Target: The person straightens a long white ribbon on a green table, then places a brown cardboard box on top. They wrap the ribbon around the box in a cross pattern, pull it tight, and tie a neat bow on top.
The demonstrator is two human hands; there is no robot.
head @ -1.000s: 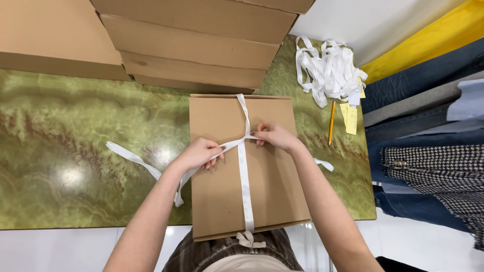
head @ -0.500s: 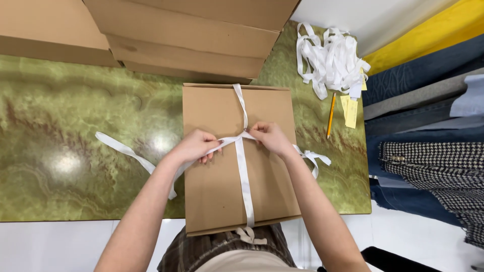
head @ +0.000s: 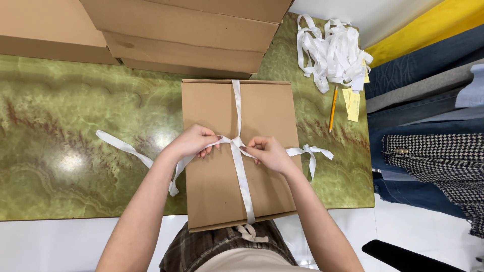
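A flat brown cardboard box (head: 212,196) lies on the green marbled table (head: 70,126), its near edge over my lap. A white ribbon (head: 237,108) runs lengthwise over its lid and crosses at the middle. My left hand (head: 194,142) pinches the ribbon left of the crossing. My right hand (head: 267,151) pinches it just right of the crossing. One loose ribbon end (head: 118,146) trails left over the table. The other end (head: 312,153) hangs off the box's right side.
Large stacked cardboard boxes (head: 186,30) stand at the table's far side. A heap of white ribbons (head: 333,53) lies at the far right, with a yellow pencil (head: 333,108) and yellow paper tags (head: 353,103) beside it. Folded fabrics (head: 428,126) lie to the right.
The view has shifted slightly. Both hands stay at the ribbon crossing; the right loose end has slid further out to the box's right side.
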